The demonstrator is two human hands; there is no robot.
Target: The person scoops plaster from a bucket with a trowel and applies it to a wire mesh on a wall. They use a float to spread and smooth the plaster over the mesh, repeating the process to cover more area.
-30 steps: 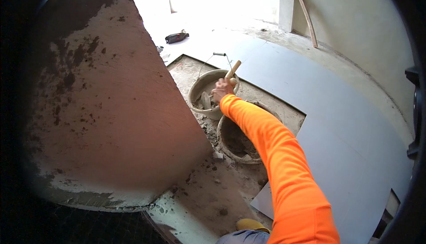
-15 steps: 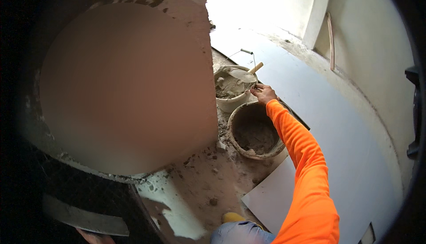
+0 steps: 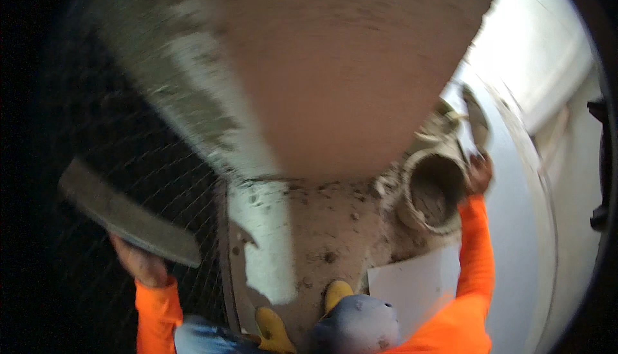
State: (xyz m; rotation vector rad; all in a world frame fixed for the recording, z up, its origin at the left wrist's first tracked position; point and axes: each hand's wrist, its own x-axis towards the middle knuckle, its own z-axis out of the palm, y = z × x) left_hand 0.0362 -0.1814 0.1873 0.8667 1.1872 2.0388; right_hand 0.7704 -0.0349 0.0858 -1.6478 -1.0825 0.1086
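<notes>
Mesh point(image 3: 129, 122), one expanse: dark, at the left of the frame.

Board point(image 3: 132, 215), one: grey, long, bowed in view, slanting down rightward at lower left, in front of the mesh.

Left hand point(image 3: 143, 264), one: at the board's lower edge, with hold of it from below; fingers partly hidden by the board, so how far they curl cannot be told.

Sleeves, two, orange: left one point(image 3: 156, 318) at lower left; right one point(image 3: 476, 238) at lower right.

Boots, two, yellow: one point(image 3: 275, 328) at bottom centre-left, one point(image 3: 337, 291) slightly higher and to its right. Jeans point(image 3: 360, 322), blue, beside them.

Slab point(image 3: 341, 90), one: reddish-brown, blotched along its left, filling upper centre.

Floor point(image 3: 322, 232): brown, spattered with lumps, lower centre.

Buckets, two, right of centre: near bucket point(image 3: 407, 209), round, with grey-brown mortar point(image 3: 428, 199) inside; far bucket point(image 3: 423, 138), just above it, partly hidden by the slab, contents blurred.

Trowel point(image 3: 475, 119), one: grey blade raised, upper right, right of the far bucket.

Right hand point(image 3: 477, 172), one: right of the near bucket's rim, fingers curled around the trowel's lower end; finger detail blurred.

Sheeting point(image 3: 515, 238), pale grey: lower right; number of pieces cannot be told.
</notes>
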